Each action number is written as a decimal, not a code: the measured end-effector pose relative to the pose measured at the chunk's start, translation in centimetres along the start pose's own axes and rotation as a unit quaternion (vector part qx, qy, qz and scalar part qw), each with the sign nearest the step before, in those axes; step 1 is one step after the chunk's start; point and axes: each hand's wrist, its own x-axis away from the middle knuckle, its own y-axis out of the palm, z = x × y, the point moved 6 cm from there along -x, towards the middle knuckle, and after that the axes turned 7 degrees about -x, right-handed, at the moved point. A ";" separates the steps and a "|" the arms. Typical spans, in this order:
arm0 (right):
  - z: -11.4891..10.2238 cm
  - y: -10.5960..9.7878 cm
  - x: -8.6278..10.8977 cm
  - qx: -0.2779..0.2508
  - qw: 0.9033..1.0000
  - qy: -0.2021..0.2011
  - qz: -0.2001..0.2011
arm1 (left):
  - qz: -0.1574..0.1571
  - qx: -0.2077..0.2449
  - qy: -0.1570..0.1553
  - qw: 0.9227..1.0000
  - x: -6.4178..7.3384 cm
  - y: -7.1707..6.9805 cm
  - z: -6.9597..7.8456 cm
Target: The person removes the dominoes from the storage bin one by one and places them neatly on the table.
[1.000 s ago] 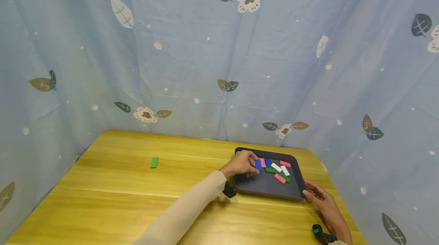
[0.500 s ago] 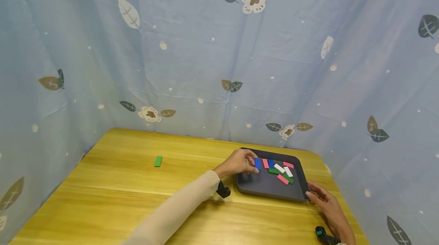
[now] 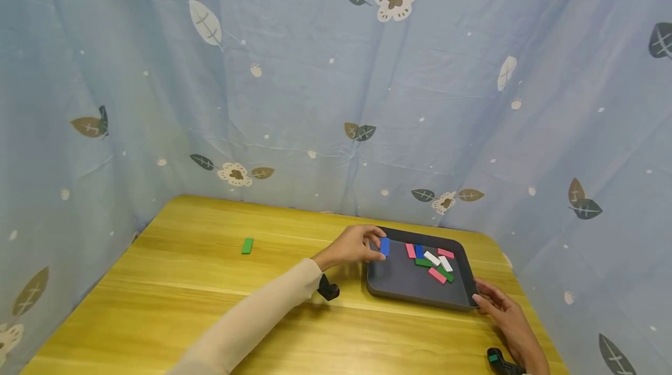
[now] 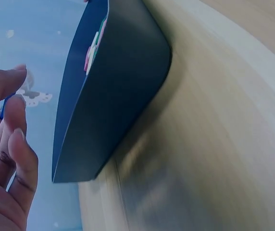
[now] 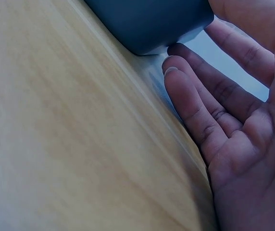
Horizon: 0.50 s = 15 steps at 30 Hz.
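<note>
My left hand (image 3: 357, 244) pinches a blue domino-like block (image 3: 385, 247) between thumb and fingers, held upright above the left rim of the dark grey tray (image 3: 399, 284). In the left wrist view only a thin blue edge of that block (image 4: 4, 108) shows between the fingertips. Inside the tray, toward its right half, lie several more blocks: a blue block (image 3: 419, 251), white blocks (image 3: 432, 258), pink blocks (image 3: 437, 275) and green blocks (image 3: 445, 273). My right hand (image 3: 503, 312) grips the tray's near right corner with the thumb at the rim; its other fingers (image 5: 185, 98) are outside below.
A single green block (image 3: 247, 245) lies on the wooden table (image 3: 173, 281), well left of the tray. A blue patterned curtain (image 3: 294, 101) hangs behind and at both sides. Black wrist devices (image 3: 328, 288) are worn on both arms.
My left hand has moved left with the blue block, from over the tray's inside to its left rim. The right hand stays at the tray's corner. The head view has shifted slightly.
</note>
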 end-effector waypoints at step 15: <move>-0.2 0.0 0.0 0.013 1.000 -0.011 -0.006 | 0.035 -0.041 0.009 0.999 3.3 -3.4 -1.7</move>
